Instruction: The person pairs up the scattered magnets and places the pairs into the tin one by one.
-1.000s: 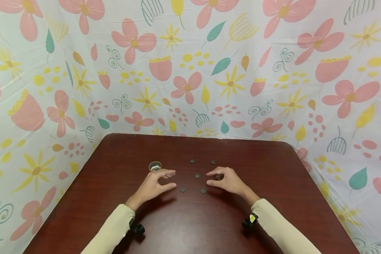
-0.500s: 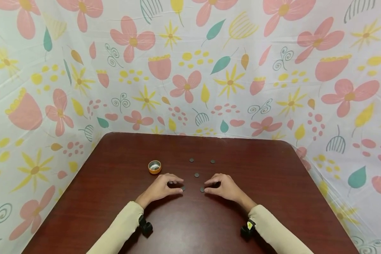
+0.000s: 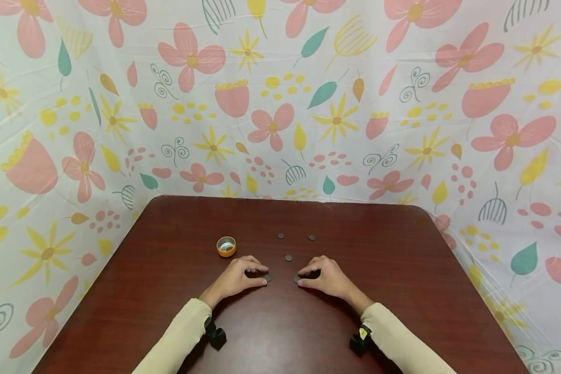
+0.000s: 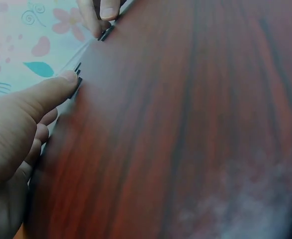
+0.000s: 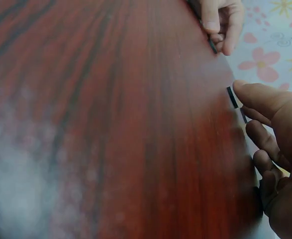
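Observation:
Small dark round discs, coin-like, lie flat on the brown table. My left hand [image 3: 238, 276] is low over the tabletop, its thumb tip at the edge of the near left disc [image 3: 268, 278]. Opposite it, my right hand [image 3: 326, 276] has its thumb tip beside the near right disc [image 3: 296, 279]. In the head view, thumb and forefinger stand apart on both hands. The left wrist view shows the left thumb [image 4: 51, 94] overlapping a thin dark disc edge [image 4: 76, 87]. In the right wrist view, a disc [image 5: 232, 97] sits edge-on by the right thumb [image 5: 257, 97].
A small orange cup [image 3: 226, 247] with a silvery inside stands behind the left hand. Beyond the hands lie a middle disc [image 3: 288, 257], a far left disc [image 3: 281, 236] and a far right disc [image 3: 312, 237]. A flowered curtain [image 3: 280, 104] surrounds the table [image 3: 191, 218].
Both hands have come nearer to the two front discs, the left one moving right and towards me. The cup is now fully visible. In the last half second the hands barely moved.

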